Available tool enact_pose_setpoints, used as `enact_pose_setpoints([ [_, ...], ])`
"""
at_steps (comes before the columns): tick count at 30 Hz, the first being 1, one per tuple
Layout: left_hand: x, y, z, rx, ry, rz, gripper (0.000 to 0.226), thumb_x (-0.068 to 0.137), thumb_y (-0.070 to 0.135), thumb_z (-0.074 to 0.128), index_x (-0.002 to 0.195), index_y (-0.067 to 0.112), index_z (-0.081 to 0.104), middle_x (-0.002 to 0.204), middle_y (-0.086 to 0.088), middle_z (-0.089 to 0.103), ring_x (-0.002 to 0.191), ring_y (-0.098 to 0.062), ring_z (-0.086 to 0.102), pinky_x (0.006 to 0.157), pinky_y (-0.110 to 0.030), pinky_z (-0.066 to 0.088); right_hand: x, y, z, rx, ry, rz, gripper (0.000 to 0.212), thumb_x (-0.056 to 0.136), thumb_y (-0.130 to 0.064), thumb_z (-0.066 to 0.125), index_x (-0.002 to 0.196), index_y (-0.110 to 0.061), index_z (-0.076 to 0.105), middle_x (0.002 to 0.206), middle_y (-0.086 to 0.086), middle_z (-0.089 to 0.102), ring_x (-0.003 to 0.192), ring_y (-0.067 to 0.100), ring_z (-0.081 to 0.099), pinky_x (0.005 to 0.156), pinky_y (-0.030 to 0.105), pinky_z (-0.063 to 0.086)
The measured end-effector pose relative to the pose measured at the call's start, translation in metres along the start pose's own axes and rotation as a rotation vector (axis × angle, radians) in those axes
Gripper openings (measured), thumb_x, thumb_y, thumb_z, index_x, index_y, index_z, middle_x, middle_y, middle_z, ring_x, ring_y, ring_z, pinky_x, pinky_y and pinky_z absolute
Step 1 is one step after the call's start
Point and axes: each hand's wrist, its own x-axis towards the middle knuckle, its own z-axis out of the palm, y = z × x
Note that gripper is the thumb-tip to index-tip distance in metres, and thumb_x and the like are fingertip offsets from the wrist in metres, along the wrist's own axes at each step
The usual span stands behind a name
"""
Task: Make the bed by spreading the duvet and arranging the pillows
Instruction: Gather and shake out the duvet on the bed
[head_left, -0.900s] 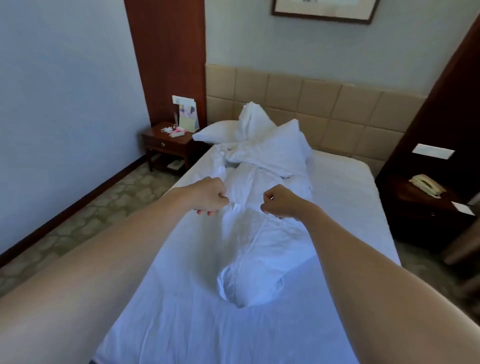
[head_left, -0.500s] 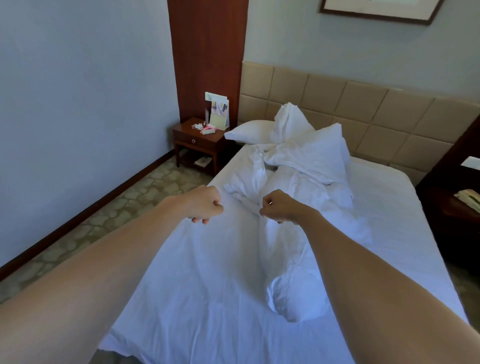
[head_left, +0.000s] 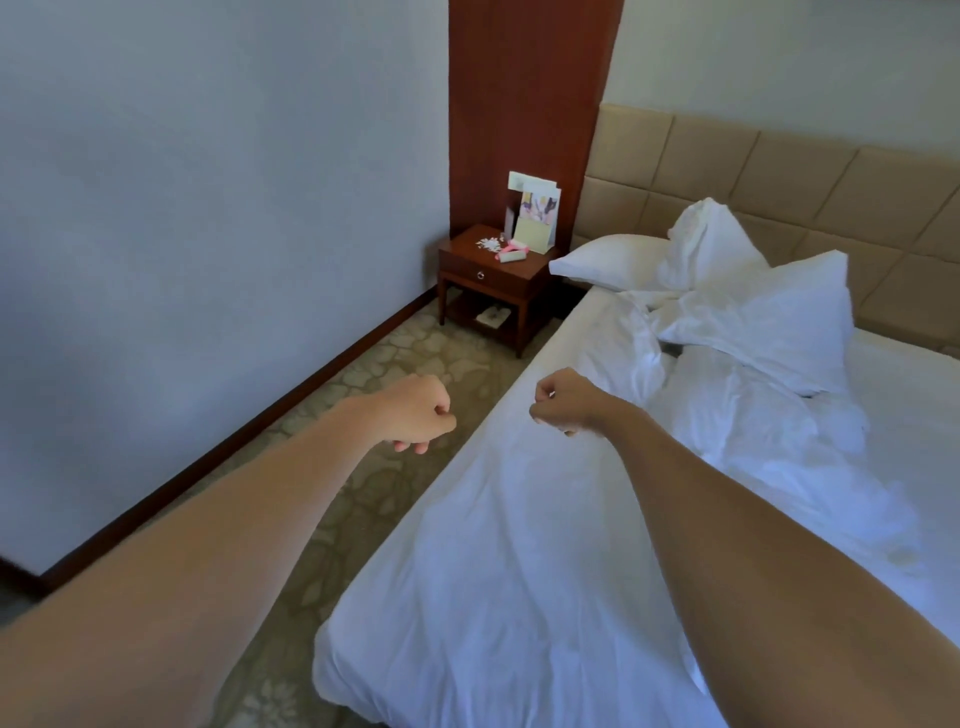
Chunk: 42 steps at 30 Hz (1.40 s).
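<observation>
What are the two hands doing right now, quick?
Left hand: curled into a fist over the patterned floor, nothing visible in its grip.
Right hand: curled into a fist above the white bed sheet; holding nothing that shows.

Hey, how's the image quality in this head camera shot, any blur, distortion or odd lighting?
Head view: wide-angle bending curves the headboard and stretches both forearms; soft daylight with a bluish cast on the duvet; the left hand and right hand look slightly soft; no harsh glare.
</observation>
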Motion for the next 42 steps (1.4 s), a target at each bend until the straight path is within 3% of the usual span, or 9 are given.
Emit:
enact_pose_setpoints([
  [7, 0.061, -0.095, -0.048, 0.055, -0.065, 0.014, 0.030, 0.098, 0.017, 0.043, 0.087, -0.005, 0.060, 0.067, -0.014, 0.070, 0.030, -0.009, 0.042, 0.046, -0.020, 0.041, 0.116, -0.039, 0.062, 0.038, -0.046, 0.015, 0.036, 0.084, 0.000, 0.051, 0.057, -0.016, 0.032, 0.055, 0.001, 0.037, 0.051, 0.016, 0.039, 0.051, 0.026, 0.039],
  [11, 0.115, -0.153, -0.104, 0.148, -0.078, 0.026, 0.030, 0.096, 0.019, 0.045, 0.077, 0.001, 0.058, 0.064, -0.010, 0.070, 0.033, -0.012, 0.043, 0.050, -0.027, 0.045, 0.196, -0.058, 0.089, 0.099, 0.000, 0.058, 0.041, 0.087, 0.001, 0.051, 0.056, -0.016, 0.030, 0.054, -0.001, 0.035, 0.046, 0.008, 0.039, 0.048, 0.021, 0.036],
  [15, 0.170, -0.198, -0.169, 0.198, -0.057, 0.056, 0.034, 0.098, 0.023, 0.045, 0.068, 0.007, 0.053, 0.062, -0.008, 0.069, 0.035, -0.014, 0.045, 0.047, -0.023, 0.042, 0.259, -0.075, 0.094, 0.110, 0.013, 0.111, 0.039, 0.088, -0.001, 0.052, 0.057, -0.014, 0.032, 0.058, 0.002, 0.036, 0.054, 0.014, 0.039, 0.045, 0.020, 0.036],
  [19, 0.222, -0.224, -0.210, 0.176, -0.105, 0.097, 0.033, 0.098, 0.021, 0.045, 0.072, 0.004, 0.056, 0.065, -0.010, 0.070, 0.037, -0.015, 0.045, 0.043, -0.021, 0.040, 0.306, -0.103, 0.067, 0.132, 0.060, 0.159, 0.038, 0.088, 0.000, 0.053, 0.058, -0.013, 0.033, 0.060, 0.004, 0.038, 0.057, 0.015, 0.044, 0.046, 0.021, 0.036],
  [25, 0.332, -0.233, -0.227, 0.164, -0.169, 0.248, 0.035, 0.098, 0.022, 0.046, 0.066, 0.009, 0.052, 0.060, -0.006, 0.068, 0.034, -0.011, 0.044, 0.046, -0.024, 0.042, 0.363, -0.102, 0.028, 0.147, 0.275, 0.251, 0.037, 0.086, -0.001, 0.053, 0.057, -0.015, 0.034, 0.059, 0.001, 0.036, 0.055, 0.014, 0.037, 0.054, 0.021, 0.035],
  [29, 0.409, -0.238, -0.225, 0.259, -0.293, 0.348, 0.033, 0.096, 0.022, 0.045, 0.068, 0.007, 0.054, 0.058, -0.004, 0.069, 0.032, -0.010, 0.045, 0.049, -0.024, 0.042, 0.396, -0.081, 0.020, 0.156, 0.338, 0.404, 0.035, 0.082, 0.000, 0.054, 0.057, -0.015, 0.035, 0.056, 0.001, 0.038, 0.051, 0.016, 0.037, 0.049, 0.021, 0.034],
  [33, 0.484, -0.232, -0.258, 0.290, -0.320, 0.452, 0.033, 0.098, 0.025, 0.046, 0.073, 0.007, 0.058, 0.058, -0.002, 0.069, 0.034, -0.012, 0.047, 0.046, -0.022, 0.040, 0.426, -0.075, -0.005, 0.154, 0.411, 0.572, 0.031, 0.084, -0.005, 0.057, 0.060, -0.014, 0.039, 0.058, 0.003, 0.044, 0.052, 0.018, 0.041, 0.049, 0.023, 0.036],
  [38, 0.572, -0.201, -0.318, 0.239, -0.318, 0.568, 0.035, 0.098, 0.025, 0.047, 0.068, 0.008, 0.051, 0.059, -0.006, 0.069, 0.037, -0.017, 0.047, 0.051, -0.028, 0.047, 0.469, -0.086, -0.061, 0.184, 0.536, 0.645, 0.032, 0.082, -0.005, 0.062, 0.059, -0.014, 0.042, 0.055, 0.004, 0.046, 0.048, 0.018, 0.043, 0.051, 0.026, 0.039],
  [42, 0.624, -0.157, -0.317, 0.310, -0.399, 0.691, 0.034, 0.097, 0.028, 0.046, 0.070, 0.009, 0.054, 0.058, -0.006, 0.069, 0.037, -0.017, 0.050, 0.057, -0.035, 0.053, 0.488, -0.073, -0.099, 0.232, 0.608, 0.680, 0.035, 0.083, -0.006, 0.063, 0.059, -0.015, 0.039, 0.054, 0.004, 0.045, 0.049, 0.019, 0.043, 0.052, 0.026, 0.040],
])
